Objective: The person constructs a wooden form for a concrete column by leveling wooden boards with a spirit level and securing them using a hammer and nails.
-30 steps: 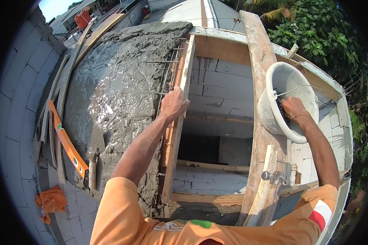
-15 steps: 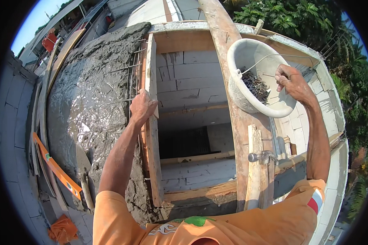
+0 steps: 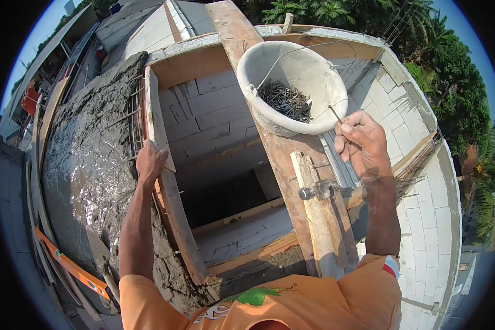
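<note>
My right hand (image 3: pixel 363 140) is closed in a pinch on a nail (image 3: pixel 334 114), just off the near right rim of a pale, cement-stained bucket (image 3: pixel 327 82). Inside that bucket lies a heap of loose nails (image 3: pixel 283 102). My left hand (image 3: pixel 150 160) is closed round the edge of a narrow upright wooden board (image 3: pixel 160 118) along the left side of a rectangular opening. A claw hammer (image 3: pixel 309 192) rests across a short wooden piece (image 3: pixel 307 170), below the bucket and left of my right forearm.
A broad plank (image 3: pixel 235 25) spans the deep opening (image 3: pixel 231 192) and carries the bucket. Wet grey concrete (image 3: pixel 88 148) with protruding rebar lies left of the opening. An orange spirit level (image 3: pixel 71 264) and a trowel (image 3: pixel 98 245) sit at lower left. Pale block walling (image 3: pixel 418 220) stands right.
My right hand has come out of the bucket toward me with a nail in its fingers. The whole view has shifted, so the bucket and opening appear farther left. My left hand stays on the board.
</note>
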`<move>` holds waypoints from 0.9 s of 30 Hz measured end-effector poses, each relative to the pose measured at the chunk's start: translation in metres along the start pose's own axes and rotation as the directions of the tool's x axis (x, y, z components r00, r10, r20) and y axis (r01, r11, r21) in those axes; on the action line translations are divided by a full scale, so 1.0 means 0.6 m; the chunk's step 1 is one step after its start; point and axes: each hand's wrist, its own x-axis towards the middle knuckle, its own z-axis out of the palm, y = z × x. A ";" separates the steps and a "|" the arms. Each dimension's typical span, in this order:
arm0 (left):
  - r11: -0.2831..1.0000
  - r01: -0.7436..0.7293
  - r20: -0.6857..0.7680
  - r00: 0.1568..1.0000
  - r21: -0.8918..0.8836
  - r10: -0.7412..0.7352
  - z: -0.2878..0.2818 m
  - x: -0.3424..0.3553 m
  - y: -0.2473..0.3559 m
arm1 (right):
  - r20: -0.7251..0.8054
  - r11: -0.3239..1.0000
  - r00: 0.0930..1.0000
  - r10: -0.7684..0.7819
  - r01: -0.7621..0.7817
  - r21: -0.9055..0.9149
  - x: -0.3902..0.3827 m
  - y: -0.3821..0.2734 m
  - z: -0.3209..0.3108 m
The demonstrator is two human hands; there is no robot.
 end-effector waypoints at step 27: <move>0.999 0.040 0.049 0.998 0.007 -0.040 -0.024 -0.005 0.026 | 0.415 0.612 0.794 0.445 -0.608 0.506 0.033 0.344 0.339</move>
